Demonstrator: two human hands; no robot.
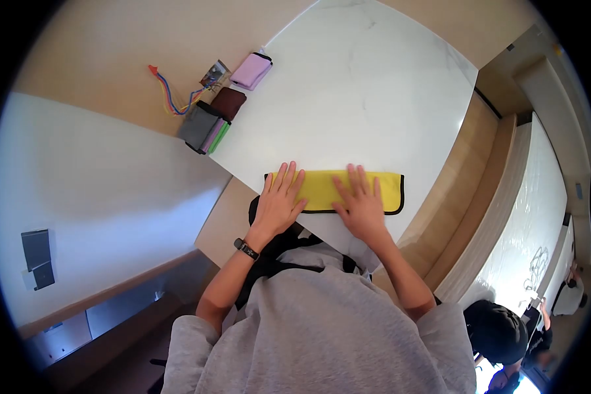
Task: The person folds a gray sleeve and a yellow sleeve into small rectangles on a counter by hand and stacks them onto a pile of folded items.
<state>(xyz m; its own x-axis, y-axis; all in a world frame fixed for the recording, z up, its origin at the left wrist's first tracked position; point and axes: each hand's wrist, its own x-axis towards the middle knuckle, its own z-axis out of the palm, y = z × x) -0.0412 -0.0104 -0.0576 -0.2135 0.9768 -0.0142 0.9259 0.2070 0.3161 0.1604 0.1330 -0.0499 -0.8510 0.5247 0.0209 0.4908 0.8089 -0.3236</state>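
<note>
A yellow cloth [320, 192] with black edging lies as a long, flat strip along the near part of the white table. My left hand [279, 200] rests on its left end, fingers spread and pointing away from me. On the right half of the cloth, my right hand [361, 203] lies flat with its fingers apart. Neither hand grips anything. Parts of the cloth under both palms are hidden.
The white marble-patterned table [354, 92] stretches away ahead. At its left edge are a folded pink cloth [251, 71], a dark red cloth [228, 104], a grey folded cloth [198, 126] and coloured cables [167, 95]. Other people [499, 331] are at the lower right.
</note>
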